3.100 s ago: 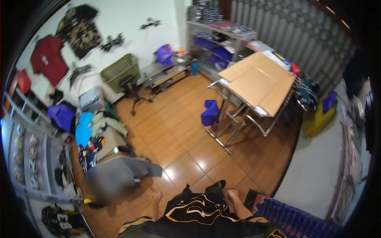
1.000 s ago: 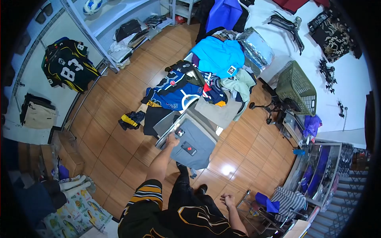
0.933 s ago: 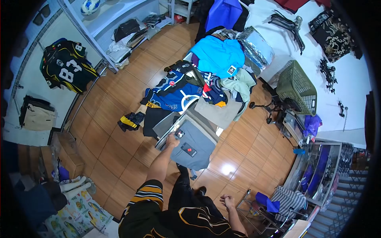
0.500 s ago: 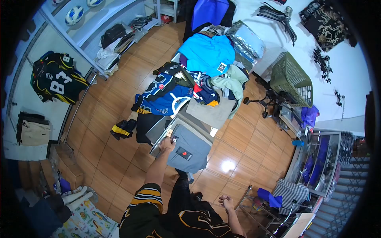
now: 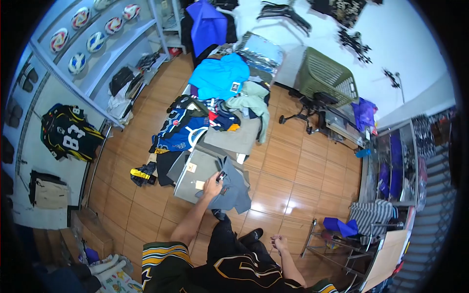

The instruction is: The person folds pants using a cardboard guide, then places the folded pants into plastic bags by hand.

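Note:
My left hand [image 5: 213,185] is closed on the upper edge of a grey garment [image 5: 233,188], which is bunched and draped from the grip. Under it lies a stack of folded grey clothes [image 5: 203,161] with pale paper tags, at the near end of a long pile. My right hand [image 5: 280,242] hangs low by my body, fingers loosely curled and apart, holding nothing. Just beyond the stack lie a blue jersey [image 5: 187,136], a light grey folded garment [image 5: 229,138], a pale green garment [image 5: 248,100] and a bright blue shirt [image 5: 220,75].
A green basket [image 5: 325,75] sits on a wheeled base at the right. Balls line a shelf rack [image 5: 105,61] at the left. A yellow-and-black bundle [image 5: 142,173] lies on the tiled floor. A metal-framed chair [image 5: 337,254] stands near my right side.
My left hand has lifted and bunched the grey garment, pulling it rightward and uncovering tagged clothes beneath. The view has shifted, showing more balls on the shelf. My right hand stays low.

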Demonstrator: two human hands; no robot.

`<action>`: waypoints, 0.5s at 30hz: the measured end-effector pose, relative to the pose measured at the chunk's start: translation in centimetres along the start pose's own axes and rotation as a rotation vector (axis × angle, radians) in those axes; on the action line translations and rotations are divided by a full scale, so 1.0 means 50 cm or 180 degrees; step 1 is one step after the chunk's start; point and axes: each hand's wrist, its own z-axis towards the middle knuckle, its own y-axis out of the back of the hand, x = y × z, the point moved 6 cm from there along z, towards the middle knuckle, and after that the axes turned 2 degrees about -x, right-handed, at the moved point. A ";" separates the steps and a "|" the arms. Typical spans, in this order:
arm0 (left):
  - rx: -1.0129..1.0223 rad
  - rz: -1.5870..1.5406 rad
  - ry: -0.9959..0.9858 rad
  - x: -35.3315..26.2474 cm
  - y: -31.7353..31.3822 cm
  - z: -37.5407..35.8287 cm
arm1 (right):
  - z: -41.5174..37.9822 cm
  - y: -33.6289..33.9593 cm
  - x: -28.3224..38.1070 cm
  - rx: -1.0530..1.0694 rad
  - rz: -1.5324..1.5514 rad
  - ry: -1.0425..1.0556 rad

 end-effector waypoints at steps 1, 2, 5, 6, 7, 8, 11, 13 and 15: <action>0.0124 -0.0041 -0.0203 -0.047 -0.019 -0.015 | 0.004 0.014 0.007 0.0014 -0.0022 0.0197; 0.0265 -0.0080 -0.0402 -0.095 -0.041 -0.037 | 0.004 0.034 0.008 0.0017 -0.0043 0.0382; 0.0754 0.0010 -0.0605 -0.261 -0.101 -0.118 | 0.027 0.102 0.019 0.0085 0.0031 0.0852; 0.1006 -0.0038 -0.0785 -0.316 -0.127 -0.158 | 0.010 0.131 0.029 0.0112 -0.0049 0.1028; 0.1239 -0.0087 -0.0892 -0.382 -0.143 -0.200 | 0.036 0.156 0.008 0.0038 0.0395 0.1303; 0.1347 -0.0048 -0.0984 -0.419 -0.173 -0.234 | 0.074 0.180 -0.016 -0.0055 0.0845 0.1594; 0.2026 0.0420 -0.1716 -0.534 -0.268 -0.341 | 0.050 0.281 -0.005 -0.0293 0.0994 0.1869; 0.2532 0.0589 -0.2061 -0.630 -0.305 -0.422 | -0.032 0.357 0.031 -0.0351 0.1398 0.1869; 0.3006 0.0723 -0.2312 -0.724 -0.330 -0.504 | -0.109 0.424 0.054 -0.0439 0.0727 0.2054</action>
